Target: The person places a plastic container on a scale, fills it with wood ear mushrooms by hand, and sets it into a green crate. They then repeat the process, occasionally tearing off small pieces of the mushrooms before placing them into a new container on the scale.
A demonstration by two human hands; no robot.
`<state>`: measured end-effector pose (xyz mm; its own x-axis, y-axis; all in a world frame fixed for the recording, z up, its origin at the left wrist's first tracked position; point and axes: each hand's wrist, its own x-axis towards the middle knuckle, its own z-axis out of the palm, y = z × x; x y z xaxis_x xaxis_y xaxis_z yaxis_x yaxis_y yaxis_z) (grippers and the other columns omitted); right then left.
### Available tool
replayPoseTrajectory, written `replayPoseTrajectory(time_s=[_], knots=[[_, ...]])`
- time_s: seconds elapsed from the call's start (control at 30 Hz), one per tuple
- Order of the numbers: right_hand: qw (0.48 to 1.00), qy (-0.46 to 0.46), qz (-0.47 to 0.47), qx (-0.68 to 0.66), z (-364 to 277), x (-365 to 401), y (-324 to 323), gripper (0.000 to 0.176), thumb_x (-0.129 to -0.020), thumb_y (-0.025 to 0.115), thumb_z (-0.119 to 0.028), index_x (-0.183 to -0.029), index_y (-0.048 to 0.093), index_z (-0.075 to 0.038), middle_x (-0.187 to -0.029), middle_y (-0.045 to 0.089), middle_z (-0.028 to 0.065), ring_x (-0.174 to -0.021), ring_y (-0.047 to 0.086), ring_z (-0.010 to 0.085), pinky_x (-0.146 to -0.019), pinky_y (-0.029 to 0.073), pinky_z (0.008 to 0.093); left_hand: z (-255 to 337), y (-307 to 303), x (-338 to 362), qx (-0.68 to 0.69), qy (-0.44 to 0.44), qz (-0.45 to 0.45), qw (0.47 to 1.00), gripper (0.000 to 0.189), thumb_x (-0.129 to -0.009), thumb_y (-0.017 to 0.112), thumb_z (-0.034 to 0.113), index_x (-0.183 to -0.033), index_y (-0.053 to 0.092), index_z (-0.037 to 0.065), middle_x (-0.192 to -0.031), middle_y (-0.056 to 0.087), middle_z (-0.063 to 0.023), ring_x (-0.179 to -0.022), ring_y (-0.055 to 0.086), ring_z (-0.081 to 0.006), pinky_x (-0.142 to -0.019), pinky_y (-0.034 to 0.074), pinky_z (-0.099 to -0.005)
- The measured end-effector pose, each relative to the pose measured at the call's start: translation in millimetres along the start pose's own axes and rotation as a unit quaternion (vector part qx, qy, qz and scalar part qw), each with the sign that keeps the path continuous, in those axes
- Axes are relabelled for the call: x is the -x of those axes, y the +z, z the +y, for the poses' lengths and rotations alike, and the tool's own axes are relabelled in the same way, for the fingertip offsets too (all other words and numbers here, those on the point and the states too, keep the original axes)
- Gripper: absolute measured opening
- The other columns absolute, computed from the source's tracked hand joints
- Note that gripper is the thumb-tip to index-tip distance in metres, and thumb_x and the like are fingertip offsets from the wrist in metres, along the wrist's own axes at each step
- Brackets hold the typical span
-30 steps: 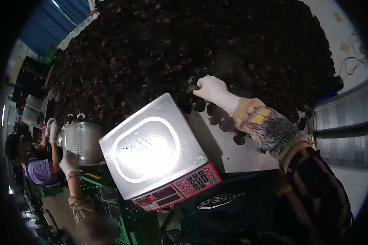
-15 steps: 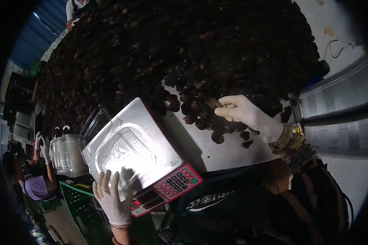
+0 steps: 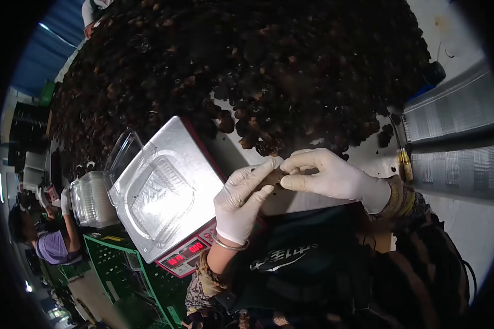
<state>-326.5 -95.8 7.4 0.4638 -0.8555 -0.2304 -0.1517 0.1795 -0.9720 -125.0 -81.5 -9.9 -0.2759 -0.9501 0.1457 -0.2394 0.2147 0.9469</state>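
In the head view my gloved left hand (image 3: pixel 240 200) and my gloved right hand (image 3: pixel 328 178) meet at the fingertips above the metal table's near edge. Between them is a small brown piece of wood ear mushroom (image 3: pixel 272 176), partly covered by fingers; both hands appear to pinch it. Beyond my fingertips spreads a big heap of dark wood ear mushrooms (image 3: pixel 258 71). To the left of my left hand, an open clear plastic clamshell box (image 3: pixel 162 189) rests on the steel pan of a red digital scale (image 3: pixel 195 249), whose red display is lit.
A stack of clear plastic boxes (image 3: pixel 93 200) stands left of the scale, above a green crate (image 3: pixel 112 263). A co-worker in purple (image 3: pixel 57 247) is at far left; another person's hand (image 3: pixel 89 30) shows at the top left. Grey ribbed stacks (image 3: pixel 455 126) stand right.
My left hand has left the clamshell box on the scale and moved right to meet my right hand. The right hand has come down from the heap's edge towards me.
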Motion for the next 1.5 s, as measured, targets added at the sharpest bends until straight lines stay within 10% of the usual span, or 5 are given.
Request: replayPoseTrajectory(time_s=[0.5,0.8,0.93,1.17,1.5], knots=[[0.996,0.071,-0.007,-0.046,26.2,4.9,9.3,0.015,-0.082,0.059,-0.006,-0.095,0.066,-0.003,-0.07,0.057,0.0016,-0.06,0.048,0.0073,-0.057,0.04,0.0225,13.9,2.8,28.7,0.01,-0.055,0.026,0.998,0.042,-0.07,0.069,-0.009,-0.11,0.067,0.002,-0.098,0.066,-0.0088,-0.088,0.062,-0.0147,-0.077,0.049,-0.0238],[0.901,-0.055,0.174,0.393,76.6,-10.1,35.4,0.024,-0.08,0.067,-0.028,-0.093,0.064,-0.009,-0.089,0.055,0.0042,-0.072,0.06,0.022,-0.062,0.049,0.0326,-16.1,-14.3,85.2,0.509,-0.227,-0.023,0.83,0.087,-0.082,0.03,0.078,-0.117,0.051,0.001,-0.089,0.049,-0.011,-0.078,0.048,-0.0182,-0.07,0.04,-0.0253],[0.862,-0.008,0.174,0.477,90.4,-25.0,38.0,0.025,-0.079,0.066,-0.033,-0.081,0.061,-0.008,-0.079,0.052,0.0059,-0.07,0.06,0.0253,-0.059,0.048,0.0347,-12.5,3.2,78.5,0.571,-0.235,-0.096,0.781,0.092,-0.085,0.033,0.072,-0.136,0.035,-0.004,-0.062,0.041,0.0016,-0.066,0.046,-0.017,-0.065,0.038,-0.0257],[0.93,-0.175,0.107,0.304,50.6,47.0,34.8,0.012,-0.081,0.067,-0.021,-0.079,0.064,-0.01,-0.083,0.06,0.0034,-0.068,0.061,0.0204,-0.065,0.05,0.0323,-20.1,21.8,76.1,0.547,-0.438,-0.148,0.698,0.071,-0.093,0.031,0.061,-0.144,0.029,0.011,-0.121,0.049,-0.0103,-0.092,0.054,-0.0186,-0.081,0.045,-0.032],[0.874,-0.138,0.161,0.438,97.1,6.7,18.3,0.021,-0.078,0.068,-0.018,-0.095,0.062,-0.008,-0.087,0.057,0.0049,-0.061,0.061,0.0207,-0.053,0.05,0.032,-38.6,33.1,85.0,0.574,-0.438,-0.221,0.656,0.047,-0.099,0.034,0.039,-0.132,0.043,0.006,-0.117,0.052,-0.0097,-0.097,0.052,-0.0197,-0.079,0.042,-0.0282]])
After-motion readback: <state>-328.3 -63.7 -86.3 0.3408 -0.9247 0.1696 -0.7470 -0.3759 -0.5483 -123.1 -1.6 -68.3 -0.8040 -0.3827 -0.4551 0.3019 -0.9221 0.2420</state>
